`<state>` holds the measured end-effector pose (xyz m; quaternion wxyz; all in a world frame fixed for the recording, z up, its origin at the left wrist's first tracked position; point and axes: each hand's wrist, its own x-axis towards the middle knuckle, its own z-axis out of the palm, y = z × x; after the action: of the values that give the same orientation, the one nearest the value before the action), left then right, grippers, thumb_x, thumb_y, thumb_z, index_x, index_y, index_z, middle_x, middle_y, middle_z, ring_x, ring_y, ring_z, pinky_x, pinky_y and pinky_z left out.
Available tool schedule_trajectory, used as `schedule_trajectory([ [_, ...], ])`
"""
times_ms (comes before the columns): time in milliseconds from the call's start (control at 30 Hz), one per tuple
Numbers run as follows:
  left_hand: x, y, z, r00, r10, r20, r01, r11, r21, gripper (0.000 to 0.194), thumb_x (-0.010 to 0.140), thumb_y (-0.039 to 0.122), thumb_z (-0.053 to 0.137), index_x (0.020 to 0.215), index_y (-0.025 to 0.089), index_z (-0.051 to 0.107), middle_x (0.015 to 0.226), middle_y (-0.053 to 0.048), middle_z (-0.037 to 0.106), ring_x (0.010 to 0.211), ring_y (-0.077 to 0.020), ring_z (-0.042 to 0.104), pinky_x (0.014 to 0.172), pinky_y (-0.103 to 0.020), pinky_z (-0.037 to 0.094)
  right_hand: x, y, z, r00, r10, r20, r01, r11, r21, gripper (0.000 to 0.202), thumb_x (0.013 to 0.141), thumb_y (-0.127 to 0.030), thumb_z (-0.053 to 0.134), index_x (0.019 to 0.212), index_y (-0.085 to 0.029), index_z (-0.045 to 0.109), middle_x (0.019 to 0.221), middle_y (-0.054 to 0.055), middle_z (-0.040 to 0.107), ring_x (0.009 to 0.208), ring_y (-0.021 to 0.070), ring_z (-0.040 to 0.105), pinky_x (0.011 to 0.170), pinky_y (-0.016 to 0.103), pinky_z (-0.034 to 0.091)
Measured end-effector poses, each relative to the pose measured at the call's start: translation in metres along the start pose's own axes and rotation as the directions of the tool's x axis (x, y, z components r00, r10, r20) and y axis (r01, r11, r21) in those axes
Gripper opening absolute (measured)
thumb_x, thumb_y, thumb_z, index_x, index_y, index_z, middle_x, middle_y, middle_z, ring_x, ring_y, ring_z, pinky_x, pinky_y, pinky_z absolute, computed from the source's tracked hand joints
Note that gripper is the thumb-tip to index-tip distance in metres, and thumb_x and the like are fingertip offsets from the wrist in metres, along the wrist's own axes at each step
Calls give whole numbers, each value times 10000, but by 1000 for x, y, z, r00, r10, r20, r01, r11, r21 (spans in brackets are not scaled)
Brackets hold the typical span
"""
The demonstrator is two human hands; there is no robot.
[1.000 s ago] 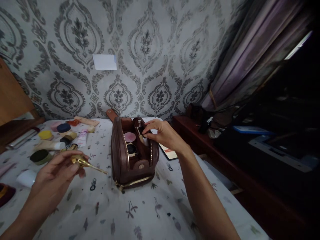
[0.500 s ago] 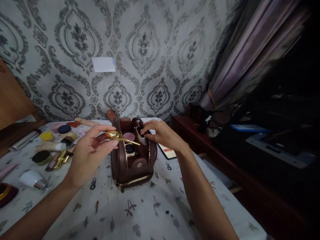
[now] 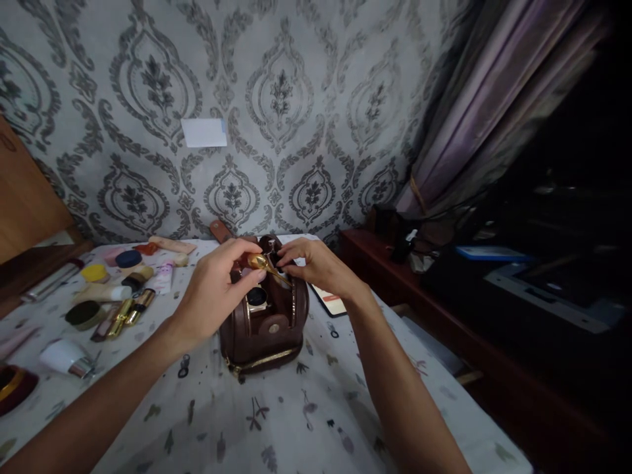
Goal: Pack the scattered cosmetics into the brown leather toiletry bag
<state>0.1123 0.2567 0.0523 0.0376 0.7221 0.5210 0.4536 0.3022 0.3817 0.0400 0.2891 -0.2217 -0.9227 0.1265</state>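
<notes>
A brown leather bag stands unzipped on the patterned cloth. My left hand pinches a slim gold item over the bag's opening, its thin end pointing right and down. At the opening's right edge, my right hand has its thumb and fingers closed around something dark; its shape is mostly hidden. A black round lid shows inside the bag.
Several cosmetics lie at the left, among them a yellow jar, gold tubes and a white bulb-shaped item. A phone lies right of the bag. Patterned wallpaper rises behind.
My left hand has moved right with the gold item, bringing it over the middle of the bag. My right hand has stayed nearly in place at the bag's right edge.
</notes>
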Motion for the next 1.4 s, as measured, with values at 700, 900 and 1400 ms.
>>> schedule_trajectory([
  [700, 15, 3, 11, 990, 92, 108, -118, 955, 273, 147, 885, 212, 578, 1027, 235, 606, 986, -14, 655, 854, -199, 627, 695, -293, 431, 0, -3, -2, 1000, 8, 12, -9, 999, 38, 226, 774, -32, 650, 854, -209, 765, 863, 10, 735, 847, 166, 642, 822, 273, 439],
  [900, 29, 1, -7, 989, 59, 136, -89, 971, 224, 126, 866, 211, 589, 982, 234, 630, 924, -1, 665, 818, -193, 622, 644, -279, 413, -1, -2, -1, 999, 53, -5, -53, 998, 24, 213, 774, -53, 661, 875, -209, 767, 913, 31, 741, 905, 190, 636, 864, 310, 443],
  [1400, 39, -31, -17, 986, -33, 166, -46, 892, 449, 66, 861, 209, 583, 918, 203, 615, 904, -46, 694, 848, -254, 636, 700, -336, 421, -2, -7, -7, 997, 76, 25, -77, 997, 24, 179, 797, -104, 642, 888, -207, 757, 941, 50, 725, 931, 202, 634, 880, 337, 455],
])
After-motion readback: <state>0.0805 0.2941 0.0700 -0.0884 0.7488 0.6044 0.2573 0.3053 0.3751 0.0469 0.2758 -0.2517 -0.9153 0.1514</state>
